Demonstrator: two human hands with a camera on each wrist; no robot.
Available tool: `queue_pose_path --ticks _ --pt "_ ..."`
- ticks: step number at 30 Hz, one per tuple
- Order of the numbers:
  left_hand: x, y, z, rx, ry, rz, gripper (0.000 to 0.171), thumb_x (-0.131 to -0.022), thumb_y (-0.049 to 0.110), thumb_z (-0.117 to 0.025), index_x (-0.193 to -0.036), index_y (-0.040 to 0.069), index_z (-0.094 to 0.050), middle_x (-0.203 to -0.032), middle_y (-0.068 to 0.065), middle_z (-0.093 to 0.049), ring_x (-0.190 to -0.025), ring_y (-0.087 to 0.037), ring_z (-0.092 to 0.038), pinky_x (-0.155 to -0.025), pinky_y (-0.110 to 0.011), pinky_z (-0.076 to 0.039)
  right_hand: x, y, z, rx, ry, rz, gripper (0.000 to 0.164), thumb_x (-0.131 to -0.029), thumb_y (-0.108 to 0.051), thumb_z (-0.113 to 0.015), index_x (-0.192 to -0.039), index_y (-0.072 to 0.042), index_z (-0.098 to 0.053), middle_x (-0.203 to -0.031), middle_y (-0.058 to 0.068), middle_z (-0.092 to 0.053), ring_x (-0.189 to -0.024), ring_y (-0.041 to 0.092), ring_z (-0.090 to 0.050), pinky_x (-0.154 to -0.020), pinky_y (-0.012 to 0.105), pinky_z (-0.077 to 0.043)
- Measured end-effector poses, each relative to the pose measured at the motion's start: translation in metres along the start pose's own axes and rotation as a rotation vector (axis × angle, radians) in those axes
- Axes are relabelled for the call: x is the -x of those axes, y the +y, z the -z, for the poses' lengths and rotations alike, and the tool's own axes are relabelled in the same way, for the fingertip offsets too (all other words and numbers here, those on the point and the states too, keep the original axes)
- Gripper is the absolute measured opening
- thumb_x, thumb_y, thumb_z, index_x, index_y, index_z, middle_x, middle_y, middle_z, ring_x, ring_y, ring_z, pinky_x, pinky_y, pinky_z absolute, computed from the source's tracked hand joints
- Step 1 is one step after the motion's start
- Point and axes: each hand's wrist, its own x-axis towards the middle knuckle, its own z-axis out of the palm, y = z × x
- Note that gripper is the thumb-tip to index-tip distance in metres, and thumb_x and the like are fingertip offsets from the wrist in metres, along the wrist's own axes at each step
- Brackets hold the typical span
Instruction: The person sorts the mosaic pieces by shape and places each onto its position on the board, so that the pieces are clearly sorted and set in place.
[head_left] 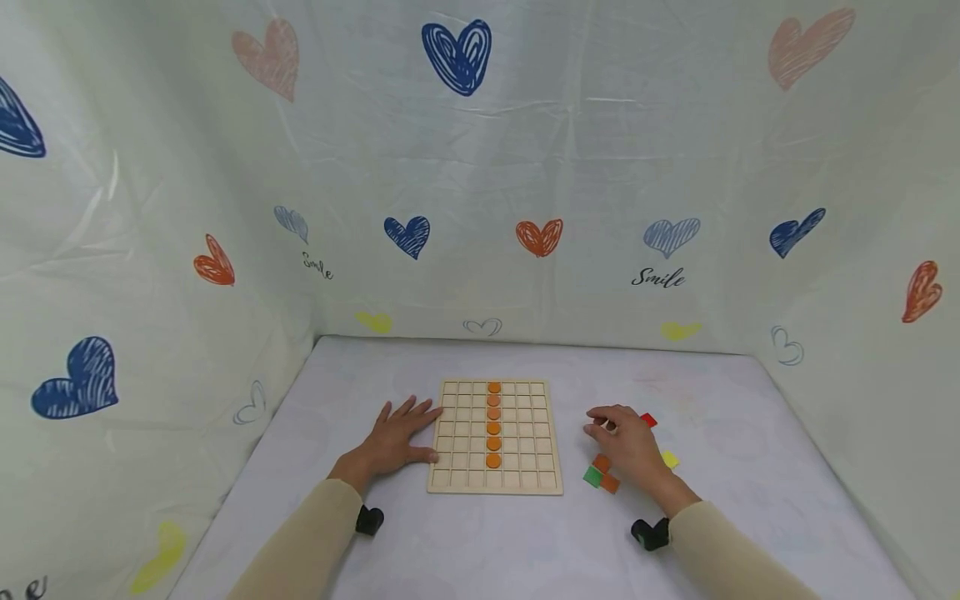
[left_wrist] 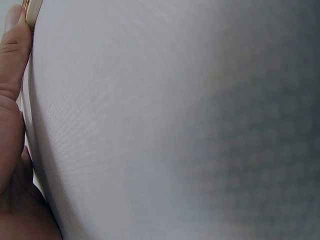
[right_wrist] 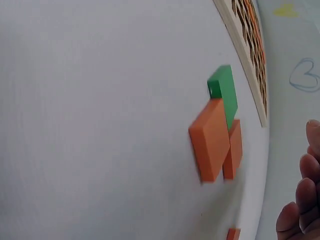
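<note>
While the left hand (head_left: 396, 440) is being held flat and wide, its thumb touching the wooden board's (head_left: 495, 490) left edge, the right hand (head_left: 630, 444) is being held bent, fingers curled; whether anything is being pinched cannot be told. Six orange discs (head_left: 492, 428) are being carried by one board column. Near the right hand, a green tile (head_left: 593, 476) and two orange tiles (right_wrist: 215, 137) are being supported by the counter (head_left: 465, 542).

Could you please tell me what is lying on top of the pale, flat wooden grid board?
On the pale, flat wooden grid board, six round orange discs form one straight column. Whatever is under the discs or board is covered and cannot be seen.
</note>
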Motion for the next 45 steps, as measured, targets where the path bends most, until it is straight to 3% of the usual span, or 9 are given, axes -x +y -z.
queue_pose_path --ticks 6,12,16,26,32,39,45 --pt "0.0 0.001 0.001 -0.002 -0.004 0.0 0.092 -0.086 0.059 -0.079 -0.163 0.026 -0.043 -0.173 -0.007 -0.034 -0.164 -0.035 -0.015 -0.132 -0.064 -0.001 -0.001 0.024 0.022 0.042 0.059 0.01 0.032 -0.099 -0.019 -0.074 -0.128 -0.006 -0.073 -0.108 0.006 -0.068 -0.1 0.024 -0.057 -0.083 0.036 -0.052" --pt "-0.001 0.0 0.0 -0.002 0.004 -0.005 0.091 -0.086 0.059 -0.079 -0.163 0.026 -0.044 -0.172 -0.007 -0.035 -0.164 -0.036 -0.016 -0.131 -0.065 -0.002 0.0 0.046 0.043 0.109 0.069 0.0 0.038 -0.101 -0.02 -0.071 -0.135 -0.003 -0.067 -0.111 0.013 -0.067 -0.102 0.029 -0.056 -0.08 0.036 -0.052" --pt "-0.001 -0.001 -0.001 0.004 0.002 0.004 0.091 -0.085 0.059 -0.08 -0.163 0.026 -0.044 -0.172 -0.006 -0.034 -0.164 -0.035 -0.016 -0.131 -0.065 -0.001 0.0 0.059 0.049 0.164 0.08 0.011 0.041 -0.1 -0.017 -0.072 -0.137 0.0 -0.065 -0.116 0.018 -0.069 -0.108 0.034 -0.056 -0.085 0.047 -0.055" --pt "-0.002 -0.002 -0.003 0.003 0.006 0.005 0.092 -0.085 0.061 -0.079 -0.162 0.028 -0.044 -0.173 -0.005 -0.034 -0.164 -0.034 -0.015 -0.132 -0.064 -0.001 -0.004 0.089 0.055 0.215 0.002 0.008 0.047 -0.101 -0.024 -0.071 -0.14 0.002 -0.065 -0.13 0.028 -0.064 -0.119 0.046 -0.052 -0.102 0.066 -0.05" --pt "-0.001 -0.002 -0.002 0.003 0.006 0.01 0.092 -0.084 0.06 -0.08 -0.162 0.027 -0.044 -0.173 -0.005 -0.034 -0.164 -0.035 -0.016 -0.132 -0.064 -0.001 -0.008 0.096 0.057 0.242 -0.022 -0.016 0.05 -0.1 -0.028 -0.072 -0.136 0.005 -0.065 -0.128 0.032 -0.063 -0.119 0.051 -0.053 -0.102 0.069 -0.049" --pt "-0.001 -0.001 -0.001 0.004 0.005 0.012 0.092 -0.084 0.06 -0.08 -0.162 0.027 -0.044 -0.173 -0.005 -0.034 -0.164 -0.034 -0.015 -0.132 -0.064 -0.001 -0.014 0.098 0.053 0.241 -0.031 -0.012 0.042 -0.098 -0.025 -0.074 -0.129 0.003 -0.071 -0.121 0.028 -0.067 -0.116 0.049 -0.054 -0.1 0.066 -0.051" --pt "-0.001 -0.001 -0.002 -0.002 0.01 0.011 0.092 -0.084 0.06 -0.08 -0.162 0.027 -0.044 -0.172 -0.005 -0.035 -0.164 -0.034 -0.016 -0.132 -0.064 -0.001 -0.017 0.093 0.055 0.251 -0.048 0.024 0.033 -0.099 -0.015 -0.071 -0.128 -0.001 -0.074 -0.114 0.022 -0.069 -0.106 0.04 -0.056 -0.09 0.055 -0.055"
